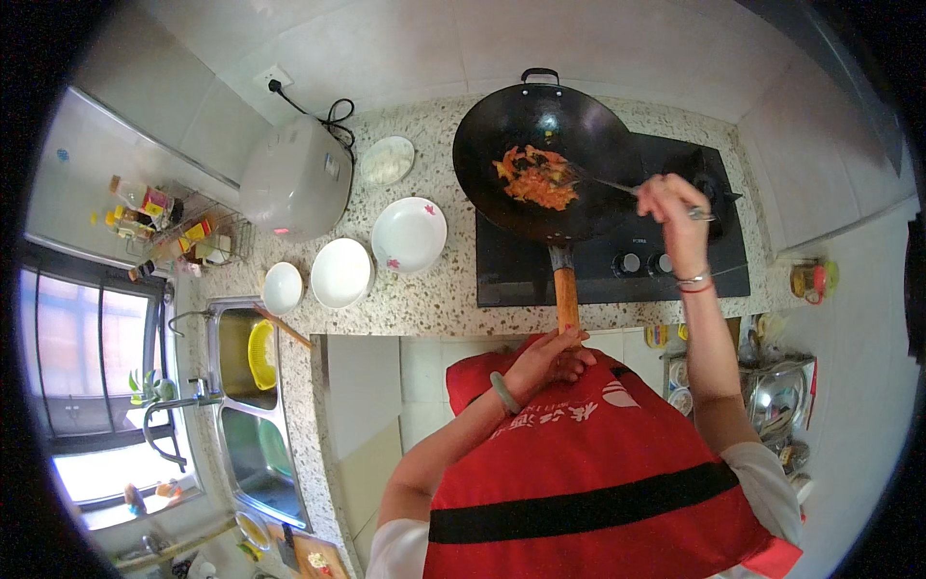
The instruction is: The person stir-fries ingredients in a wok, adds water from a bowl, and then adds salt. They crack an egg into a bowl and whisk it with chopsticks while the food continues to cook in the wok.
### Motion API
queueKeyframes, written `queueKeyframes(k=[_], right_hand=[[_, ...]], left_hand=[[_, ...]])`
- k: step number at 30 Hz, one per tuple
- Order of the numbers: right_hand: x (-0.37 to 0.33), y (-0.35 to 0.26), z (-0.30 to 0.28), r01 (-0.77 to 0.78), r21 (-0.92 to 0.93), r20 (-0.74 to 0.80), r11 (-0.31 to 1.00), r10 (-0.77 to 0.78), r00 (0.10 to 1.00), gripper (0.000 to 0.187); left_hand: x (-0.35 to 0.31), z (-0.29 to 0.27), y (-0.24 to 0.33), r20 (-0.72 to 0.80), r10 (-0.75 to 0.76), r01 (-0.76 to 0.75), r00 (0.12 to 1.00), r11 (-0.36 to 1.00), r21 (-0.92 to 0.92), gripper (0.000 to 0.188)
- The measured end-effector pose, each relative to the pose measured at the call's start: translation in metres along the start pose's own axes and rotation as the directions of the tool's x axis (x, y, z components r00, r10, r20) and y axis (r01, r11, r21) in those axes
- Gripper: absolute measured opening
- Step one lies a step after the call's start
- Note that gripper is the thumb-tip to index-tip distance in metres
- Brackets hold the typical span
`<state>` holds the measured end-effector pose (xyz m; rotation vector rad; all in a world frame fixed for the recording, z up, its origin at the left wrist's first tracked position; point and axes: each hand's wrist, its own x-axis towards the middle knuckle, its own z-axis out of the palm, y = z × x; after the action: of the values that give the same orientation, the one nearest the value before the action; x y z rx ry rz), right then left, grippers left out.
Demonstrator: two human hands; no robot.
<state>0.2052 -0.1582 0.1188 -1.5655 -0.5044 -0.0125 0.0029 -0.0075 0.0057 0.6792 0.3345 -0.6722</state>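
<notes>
A black wok (492, 111) sits on the hob, its wooden handle (566, 294) pointing toward me. Chopped reddish-orange food (540, 180), looking like cooked tomato, lies in the bottom. My left hand (552, 361) is closed around the near end of that handle, close to my red apron (579, 454). Over the wok's right side, my right hand (675, 212) grips a long-handled metal spatula (610, 182). The spatula's far end reaches into the food, and its head is hard to make out there.
Left of the wok stand white bowls (341, 273), a floral plate (410, 234) and a small dish of white food (388, 160). A rice cooker (299, 179) is behind them. The black hob (694, 280) extends right; a sink (246, 425) with a yellow basket (261, 355) lies left.
</notes>
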Motion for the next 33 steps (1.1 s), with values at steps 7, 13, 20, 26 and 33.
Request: queueKeyframes(k=[7,13,20,26,33], right_hand=[[0.003,-0.018,0.001,-0.214,0.173,0.068,0.962,0.205,0.976,0.034],[0.023,0.046,0.053,-0.108,0.599,-0.172,0.794,0.259,0.950,0.032],[0.049,0.049,0.038,-0.028,0.583,-0.153,0.812,0.143,0.978,0.026],[0.002,0.084,0.040,0.076,0.154,-0.005,0.985,-0.076,0.997,0.036],[-0.029,0.050,0.022,0.065,0.158,0.025,0.985,-0.070,0.997,0.036]], left_hand=[[0.005,-0.006,-0.006,0.027,-0.007,0.008,1.000,1.000,-0.025,0.037],[0.003,-0.004,-0.003,0.011,-0.017,0.017,1.000,1.000,-0.012,0.037],[0.003,-0.007,-0.004,0.002,0.002,-0.002,1.000,1.000,-0.015,0.037],[0.003,-0.006,-0.002,-0.001,-0.002,0.002,1.000,1.000,0.022,0.037],[0.004,-0.010,-0.004,0.015,-0.021,0.020,1.000,1.000,0.022,0.038]])
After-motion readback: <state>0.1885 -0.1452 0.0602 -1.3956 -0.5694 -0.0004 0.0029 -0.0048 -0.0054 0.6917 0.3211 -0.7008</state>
